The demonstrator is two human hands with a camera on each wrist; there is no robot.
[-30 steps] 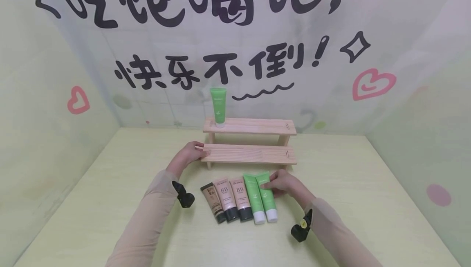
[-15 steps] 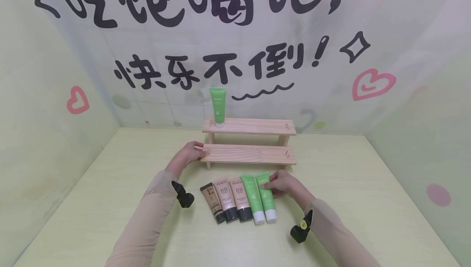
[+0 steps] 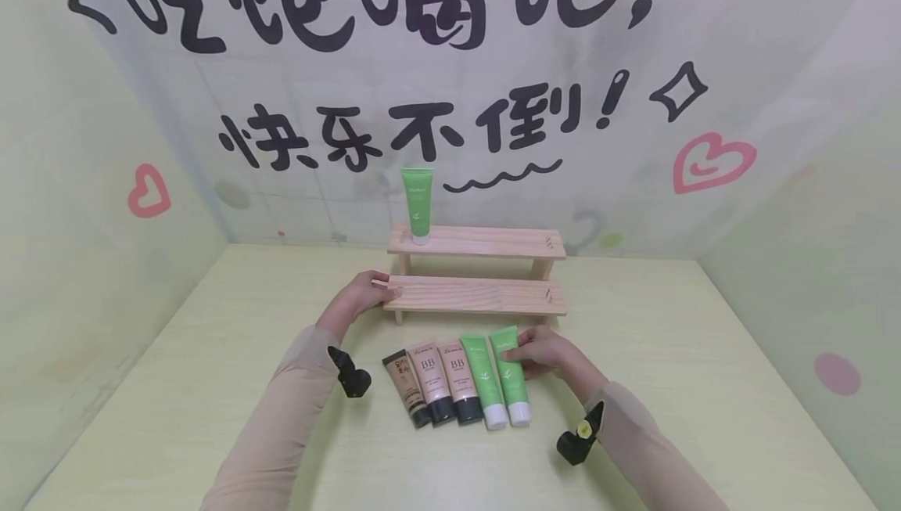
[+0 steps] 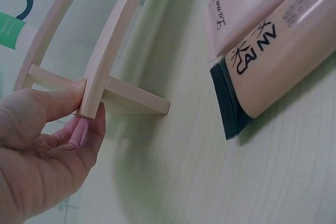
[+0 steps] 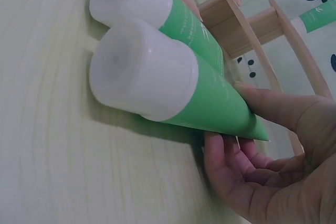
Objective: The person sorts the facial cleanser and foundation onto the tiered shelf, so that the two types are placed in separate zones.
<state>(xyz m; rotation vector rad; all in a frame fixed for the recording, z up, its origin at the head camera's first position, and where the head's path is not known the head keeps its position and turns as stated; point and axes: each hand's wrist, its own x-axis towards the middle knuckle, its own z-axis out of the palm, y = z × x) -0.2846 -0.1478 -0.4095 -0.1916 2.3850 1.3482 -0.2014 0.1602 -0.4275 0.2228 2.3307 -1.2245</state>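
Note:
My left hand (image 3: 362, 293) pinches the left end of the lower step of a two-step wooden stand (image 3: 479, 296), thumb on top and fingers beneath in the left wrist view. With my right hand (image 3: 545, 350) I grip the rightmost green tube (image 3: 511, 374) near its flat end, thumb above and fingers under it. That tube's white cap (image 5: 142, 72) points toward the front. Beside it lies another green tube (image 3: 482, 374). Farther left are two pink BB cream tubes (image 3: 432, 374) with black caps and a brown tube (image 3: 407, 386).
One more green tube (image 3: 418, 202) stands upright, cap down, at the left of the stand's upper step (image 3: 486, 242). The stand sits near the back wall (image 3: 338, 206) of the pale table (image 3: 211, 386). Printed side walls rise left and right.
The flat end of the rightmost green tube has risen very slightly in my right hand. My left hand has stayed on the stand, and the other tubes look almost unmoved.

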